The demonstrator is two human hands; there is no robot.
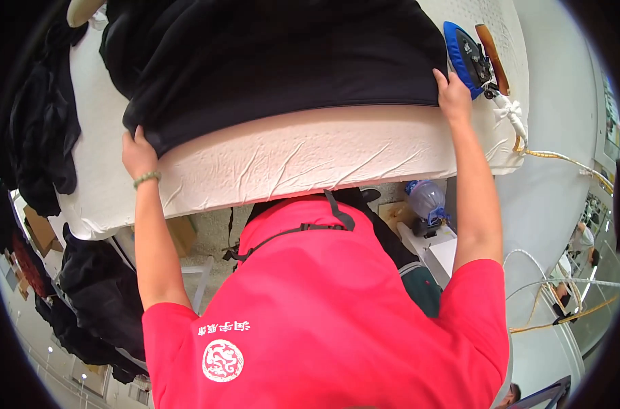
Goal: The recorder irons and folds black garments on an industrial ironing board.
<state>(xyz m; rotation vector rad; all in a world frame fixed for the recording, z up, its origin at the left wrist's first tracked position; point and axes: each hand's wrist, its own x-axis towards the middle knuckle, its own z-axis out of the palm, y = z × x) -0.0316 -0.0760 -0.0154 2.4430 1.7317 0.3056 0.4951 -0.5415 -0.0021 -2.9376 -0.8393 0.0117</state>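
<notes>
A white padded ironing table [289, 160] carries a black garment [269, 61] and a blue iron [465, 58].

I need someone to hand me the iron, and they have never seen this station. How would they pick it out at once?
Start at the white padded ironing table with the black garment spread on it. Follow the garment's near edge to the person's right hand; the iron lies just beyond it. It alone is bright blue, with a brown handle and a white-wrapped cord.

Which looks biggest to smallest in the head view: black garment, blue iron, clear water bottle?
1. black garment
2. blue iron
3. clear water bottle, close to the iron in apparent size; it sits lower, farther from the camera, so unsure.
</notes>
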